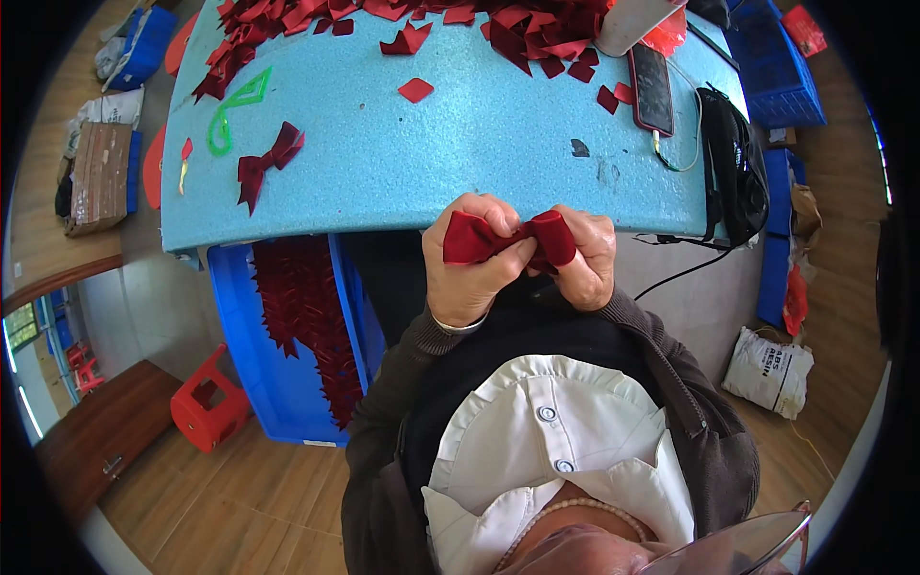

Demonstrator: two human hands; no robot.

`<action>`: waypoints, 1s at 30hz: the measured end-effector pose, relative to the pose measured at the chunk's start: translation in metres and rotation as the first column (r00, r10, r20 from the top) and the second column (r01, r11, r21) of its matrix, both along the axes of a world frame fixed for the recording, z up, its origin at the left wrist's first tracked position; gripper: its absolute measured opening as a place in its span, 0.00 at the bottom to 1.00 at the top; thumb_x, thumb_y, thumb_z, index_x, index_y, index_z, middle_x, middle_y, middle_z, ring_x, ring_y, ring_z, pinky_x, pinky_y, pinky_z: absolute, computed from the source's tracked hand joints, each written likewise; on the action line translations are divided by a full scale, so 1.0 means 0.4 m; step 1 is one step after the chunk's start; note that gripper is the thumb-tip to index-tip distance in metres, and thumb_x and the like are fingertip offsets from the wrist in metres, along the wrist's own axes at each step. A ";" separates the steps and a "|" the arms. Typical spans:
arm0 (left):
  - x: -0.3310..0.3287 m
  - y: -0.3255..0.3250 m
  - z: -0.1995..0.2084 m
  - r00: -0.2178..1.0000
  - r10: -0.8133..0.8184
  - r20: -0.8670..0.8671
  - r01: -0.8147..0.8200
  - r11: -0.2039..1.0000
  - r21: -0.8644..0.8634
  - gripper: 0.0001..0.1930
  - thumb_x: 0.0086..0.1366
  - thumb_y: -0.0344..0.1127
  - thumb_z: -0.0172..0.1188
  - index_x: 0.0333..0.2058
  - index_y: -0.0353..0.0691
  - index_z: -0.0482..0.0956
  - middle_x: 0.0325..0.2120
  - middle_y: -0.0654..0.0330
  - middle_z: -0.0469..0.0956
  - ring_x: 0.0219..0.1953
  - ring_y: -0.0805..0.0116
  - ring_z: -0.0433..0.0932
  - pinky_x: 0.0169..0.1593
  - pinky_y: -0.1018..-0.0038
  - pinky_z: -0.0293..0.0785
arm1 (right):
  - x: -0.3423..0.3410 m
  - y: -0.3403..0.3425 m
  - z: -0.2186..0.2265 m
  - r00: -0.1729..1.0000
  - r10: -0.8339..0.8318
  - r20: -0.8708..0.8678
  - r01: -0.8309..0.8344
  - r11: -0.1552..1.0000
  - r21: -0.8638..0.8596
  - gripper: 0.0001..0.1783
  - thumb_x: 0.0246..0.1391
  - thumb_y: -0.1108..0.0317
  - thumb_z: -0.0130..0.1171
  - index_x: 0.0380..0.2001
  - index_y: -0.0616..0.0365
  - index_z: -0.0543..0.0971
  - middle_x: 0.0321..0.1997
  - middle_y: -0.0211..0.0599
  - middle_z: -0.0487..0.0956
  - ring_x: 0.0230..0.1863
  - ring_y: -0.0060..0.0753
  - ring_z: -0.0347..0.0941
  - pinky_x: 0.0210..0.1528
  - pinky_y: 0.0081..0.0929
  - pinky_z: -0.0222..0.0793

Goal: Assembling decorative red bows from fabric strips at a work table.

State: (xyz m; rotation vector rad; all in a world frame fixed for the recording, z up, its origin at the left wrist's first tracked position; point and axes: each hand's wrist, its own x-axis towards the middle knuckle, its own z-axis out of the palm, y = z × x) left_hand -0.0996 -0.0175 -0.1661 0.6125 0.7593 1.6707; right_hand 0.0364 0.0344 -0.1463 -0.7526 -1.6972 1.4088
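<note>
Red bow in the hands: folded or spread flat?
Folded: the red bow, held in the left hand and right hand, shows a rounded loop at right and narrows toward its middle.

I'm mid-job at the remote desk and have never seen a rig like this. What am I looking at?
There is no robot here: these are a person's bare left hand and right hand. The one picture comes from a fisheye camera on the person's head, looking down, so straight edges bend near the rim. It isn't mirrored: its left is the person's left.

Both hands hold a dark red bow just off the near edge of the blue table. On the table are another bow with tails, a green tool, a heap of red fabric pieces along the far side, and a phone with a cable plugged in.
</note>
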 end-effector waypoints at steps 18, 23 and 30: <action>0.007 -0.017 0.024 0.996 -0.077 -0.047 0.074 0.995 -0.072 0.15 0.52 0.16 0.64 0.35 0.36 0.71 0.32 0.61 0.74 0.35 0.76 0.74 0.39 0.77 0.74 | 0.028 0.021 0.001 0.996 0.039 0.079 -0.051 0.987 0.154 0.08 0.54 0.71 0.48 0.28 0.66 0.74 0.17 0.34 0.73 0.16 0.22 0.68 0.19 0.21 0.60; 0.018 -0.004 0.024 0.995 -0.065 -0.074 0.063 0.998 -0.030 0.15 0.52 0.17 0.65 0.35 0.37 0.70 0.32 0.62 0.74 0.35 0.76 0.73 0.40 0.78 0.73 | 0.027 0.030 0.015 0.998 0.050 0.035 -0.057 0.972 0.228 0.04 0.52 0.75 0.52 0.27 0.65 0.74 0.15 0.39 0.70 0.15 0.33 0.68 0.20 0.26 0.61; 0.046 0.008 0.018 0.998 -0.008 0.068 0.011 0.999 -0.037 0.14 0.52 0.15 0.62 0.33 0.38 0.70 0.30 0.61 0.73 0.33 0.77 0.72 0.38 0.78 0.72 | 0.036 0.018 0.004 0.995 -0.080 0.055 0.070 0.983 0.168 0.06 0.52 0.74 0.54 0.24 0.65 0.73 0.15 0.39 0.70 0.14 0.35 0.67 0.19 0.27 0.61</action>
